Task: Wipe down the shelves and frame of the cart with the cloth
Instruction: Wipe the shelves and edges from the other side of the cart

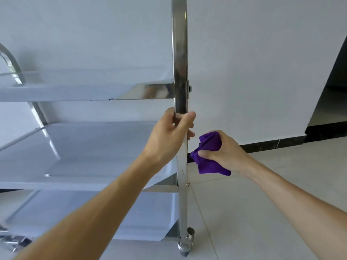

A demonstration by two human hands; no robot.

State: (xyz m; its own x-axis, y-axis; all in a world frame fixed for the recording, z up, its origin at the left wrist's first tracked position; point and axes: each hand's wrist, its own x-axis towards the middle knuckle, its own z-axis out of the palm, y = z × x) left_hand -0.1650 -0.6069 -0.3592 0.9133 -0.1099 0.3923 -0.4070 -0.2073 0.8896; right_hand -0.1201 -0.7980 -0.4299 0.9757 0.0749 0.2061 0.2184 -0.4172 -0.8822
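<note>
A shiny steel cart fills the left half, with a top shelf point(84, 92), a middle shelf point(90, 147) and a bottom shelf point(78, 214). Its near upright post point(180, 59) runs from the top edge down to a caster point(185, 246). My left hand point(169, 134) is wrapped around that post between the top and middle shelves. My right hand point(223, 151) holds a bunched purple cloth point(208, 152) just right of the post, the cloth's left corner touching or nearly touching it.
A white wall point(253, 62) stands close behind the cart, with a black baseboard point(272, 144). Pale floor tiles point(262, 194) spread to the right. A dark opening point(336, 87) lies at the far right. Another curved cart post point(13, 64) rises at the left.
</note>
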